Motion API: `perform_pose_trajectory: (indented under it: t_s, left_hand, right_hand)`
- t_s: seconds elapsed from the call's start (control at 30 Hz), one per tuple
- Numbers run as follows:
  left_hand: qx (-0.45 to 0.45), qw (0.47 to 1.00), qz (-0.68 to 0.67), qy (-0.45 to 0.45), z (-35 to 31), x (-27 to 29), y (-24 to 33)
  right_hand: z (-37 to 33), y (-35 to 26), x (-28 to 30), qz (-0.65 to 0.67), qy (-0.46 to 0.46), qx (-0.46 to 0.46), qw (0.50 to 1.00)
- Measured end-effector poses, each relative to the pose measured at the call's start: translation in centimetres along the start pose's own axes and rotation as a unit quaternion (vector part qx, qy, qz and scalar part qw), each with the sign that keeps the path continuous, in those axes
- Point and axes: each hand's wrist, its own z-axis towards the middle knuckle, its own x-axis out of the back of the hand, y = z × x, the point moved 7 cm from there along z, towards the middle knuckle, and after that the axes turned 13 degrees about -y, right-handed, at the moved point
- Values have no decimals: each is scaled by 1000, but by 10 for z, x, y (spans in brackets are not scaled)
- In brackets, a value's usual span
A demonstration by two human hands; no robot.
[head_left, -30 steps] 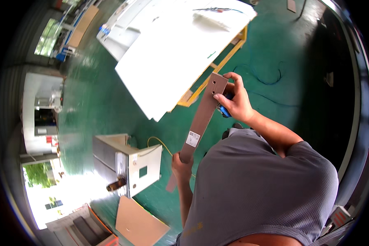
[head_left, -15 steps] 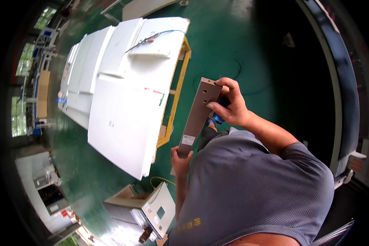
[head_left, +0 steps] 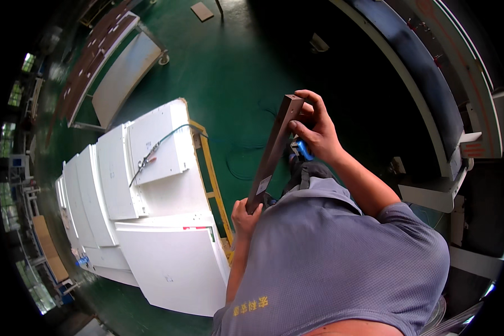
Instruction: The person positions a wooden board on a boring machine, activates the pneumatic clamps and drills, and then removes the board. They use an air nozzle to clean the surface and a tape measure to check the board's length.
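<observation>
Between my two hands is a long, narrow brown board [head_left: 274,148] with small drilled holes near its far end and a white label near its near end. My right hand [head_left: 318,126] grips the far end, thumb on one side and fingers over the other. Lower down, my left hand [head_left: 245,217] is closed around the near end. The board slants up and away from me, its narrow edge turned partly toward me.
To the left, white panels [head_left: 168,269] lie stacked on a yellow frame [head_left: 210,173], with an air blow gun [head_left: 145,159] and hose on top. Farther off stands a cart [head_left: 123,78] with brown boards. A long machine [head_left: 409,67] runs along the right.
The brown board has turned about its length, so its wide face shows less. My view has swung rightward, bringing the cart of brown boards in. Both hands keep their hold.
</observation>
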Motion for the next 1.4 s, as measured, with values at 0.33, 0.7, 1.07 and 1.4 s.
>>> perform_pose_trajectory:
  t_s: [0.33, 0.7, 1.07, 1.4]
  left_hand:
    - [102, 980, 8, -171, 247, -24, 6]
    - [46, 988, 16, -146, 532, -10, 63]
    - [133, 980, -109, -101, 849, -19, -53]
    - [204, 967, -150, -10, 1126, 88, -109]
  right_hand:
    - [162, 97, 193, 55, 100, -78, 990]
    - [271, 241, 404, 451, 282, -226, 816]
    - [460, 338, 526, 295, 365, -336, 817]
    - [854, 358, 594, 167, 243, -338, 894]
